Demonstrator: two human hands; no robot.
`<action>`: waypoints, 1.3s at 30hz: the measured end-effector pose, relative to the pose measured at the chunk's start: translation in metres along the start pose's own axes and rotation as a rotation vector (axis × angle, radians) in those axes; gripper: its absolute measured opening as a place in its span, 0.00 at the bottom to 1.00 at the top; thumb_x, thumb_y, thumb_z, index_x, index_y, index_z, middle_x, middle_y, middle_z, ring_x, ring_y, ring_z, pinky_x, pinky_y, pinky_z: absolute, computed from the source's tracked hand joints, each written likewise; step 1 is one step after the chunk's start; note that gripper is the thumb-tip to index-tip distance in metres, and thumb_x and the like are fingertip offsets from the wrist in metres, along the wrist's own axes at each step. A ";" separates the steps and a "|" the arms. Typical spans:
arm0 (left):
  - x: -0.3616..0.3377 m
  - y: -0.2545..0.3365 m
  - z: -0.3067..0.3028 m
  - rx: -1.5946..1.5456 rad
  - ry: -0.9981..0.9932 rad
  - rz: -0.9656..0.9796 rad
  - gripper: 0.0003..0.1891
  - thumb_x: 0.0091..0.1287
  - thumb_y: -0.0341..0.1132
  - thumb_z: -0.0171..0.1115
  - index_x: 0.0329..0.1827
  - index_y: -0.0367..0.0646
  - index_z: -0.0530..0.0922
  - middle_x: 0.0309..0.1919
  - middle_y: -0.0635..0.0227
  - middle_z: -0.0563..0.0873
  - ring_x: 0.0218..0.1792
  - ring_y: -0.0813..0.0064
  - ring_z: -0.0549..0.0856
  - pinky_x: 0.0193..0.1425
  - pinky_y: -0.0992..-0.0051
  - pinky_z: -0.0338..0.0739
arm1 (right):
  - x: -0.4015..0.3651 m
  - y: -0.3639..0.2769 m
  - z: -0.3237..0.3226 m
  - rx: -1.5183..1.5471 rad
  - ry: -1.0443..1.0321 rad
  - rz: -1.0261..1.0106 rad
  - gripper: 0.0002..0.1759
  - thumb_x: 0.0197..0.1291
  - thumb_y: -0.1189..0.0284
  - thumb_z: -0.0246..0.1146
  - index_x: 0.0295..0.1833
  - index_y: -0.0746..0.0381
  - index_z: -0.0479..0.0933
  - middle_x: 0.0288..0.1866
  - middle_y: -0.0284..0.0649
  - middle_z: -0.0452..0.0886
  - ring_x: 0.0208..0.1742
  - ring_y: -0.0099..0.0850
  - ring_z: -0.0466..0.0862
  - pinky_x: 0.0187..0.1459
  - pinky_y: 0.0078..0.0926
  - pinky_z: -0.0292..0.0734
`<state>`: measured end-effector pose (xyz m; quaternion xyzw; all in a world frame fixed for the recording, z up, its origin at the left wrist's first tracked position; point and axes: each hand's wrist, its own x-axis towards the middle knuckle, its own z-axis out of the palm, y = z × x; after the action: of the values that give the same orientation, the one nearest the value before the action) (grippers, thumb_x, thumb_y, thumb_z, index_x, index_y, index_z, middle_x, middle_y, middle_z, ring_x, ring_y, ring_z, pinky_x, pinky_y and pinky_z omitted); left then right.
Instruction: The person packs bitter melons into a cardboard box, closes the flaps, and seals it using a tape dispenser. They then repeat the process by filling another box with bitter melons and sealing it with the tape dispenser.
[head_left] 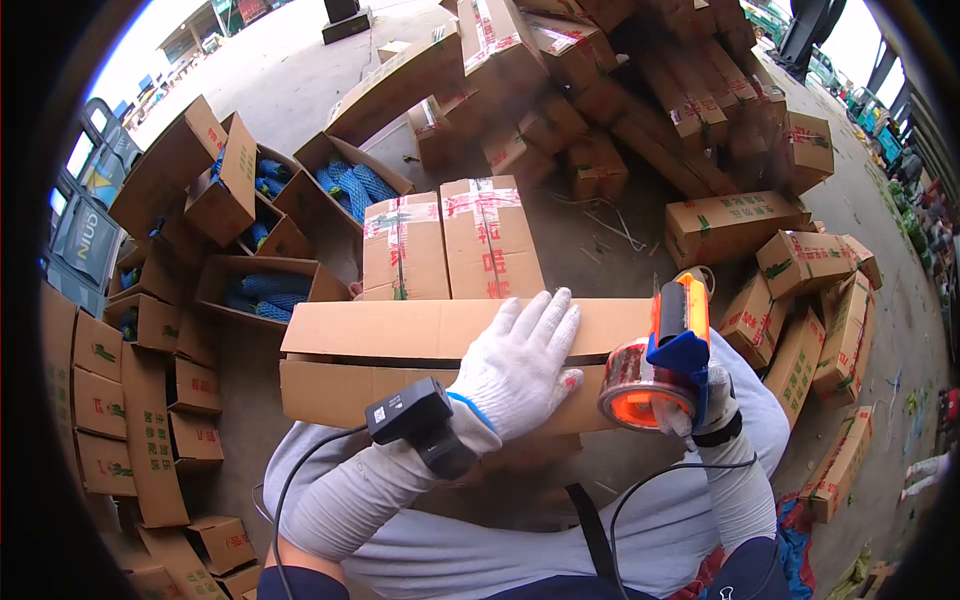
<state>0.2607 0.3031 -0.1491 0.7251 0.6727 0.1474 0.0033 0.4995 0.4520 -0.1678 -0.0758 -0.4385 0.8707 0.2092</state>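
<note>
A long cardboard carton (pixel 370 390) lies across my lap, its two top flaps folded in with a dark gap along the seam. My left hand (pixel 522 362), in a white knitted glove, presses flat on the flaps near the middle, fingers stretched out. At the carton's right end, my right hand (pixel 716 400) grips a blue and orange tape dispenser (pixel 690 345) fitted with a roll of printed tape. The tape roll and frame partly hide my right fingers. Black wired devices are strapped to both wrists.
Two taped cartons (pixel 490 235) stand just beyond the lap carton. Open cartons (pixel 270 285) with blue-netted contents are at the left. A large heap of taped cartons (pixel 690 110) rises ahead, with more cartons (pixel 740 225) scattered along the right. Stacked cartons (pixel 150 430) line the lower left.
</note>
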 end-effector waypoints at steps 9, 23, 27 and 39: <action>-0.073 -0.019 -0.025 0.155 -0.051 -0.308 0.35 0.70 0.46 0.63 0.76 0.36 0.66 0.76 0.49 0.69 0.77 0.53 0.69 0.79 0.47 0.61 | 0.106 -0.041 0.038 -0.511 -0.253 0.549 0.28 0.54 0.58 0.76 0.48 0.74 0.84 0.32 0.44 0.88 0.24 0.30 0.88 0.27 0.22 0.86; -0.077 0.001 -0.020 -1.944 1.001 -0.635 0.40 0.82 0.59 0.34 0.78 0.26 0.59 0.76 0.41 0.67 0.79 0.53 0.65 0.84 0.60 0.56 | 0.124 -0.033 0.086 -0.781 -0.283 0.563 0.31 0.52 0.57 0.79 0.52 0.72 0.85 0.32 0.40 0.88 0.27 0.24 0.87 0.30 0.20 0.85; -0.059 0.017 -0.022 -2.554 0.814 -0.590 0.40 0.82 0.62 0.37 0.78 0.32 0.62 0.74 0.54 0.72 0.74 0.63 0.72 0.80 0.64 0.62 | 0.123 -0.034 0.088 -0.797 -0.270 0.632 0.30 0.52 0.58 0.78 0.52 0.73 0.85 0.32 0.43 0.88 0.26 0.27 0.88 0.28 0.21 0.86; -0.079 -0.037 -0.049 -2.078 1.438 -0.719 0.16 0.82 0.39 0.53 0.55 0.32 0.80 0.50 0.53 0.87 0.50 0.63 0.88 0.63 0.64 0.84 | 0.129 -0.058 0.104 -0.992 -0.320 0.789 0.29 0.58 0.55 0.76 0.52 0.70 0.85 0.35 0.40 0.89 0.30 0.25 0.89 0.36 0.22 0.87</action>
<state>0.2101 0.2202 -0.1264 -0.0742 0.2519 0.9350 0.2384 0.3680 0.4618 -0.0526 -0.1881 -0.7532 0.5770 -0.2538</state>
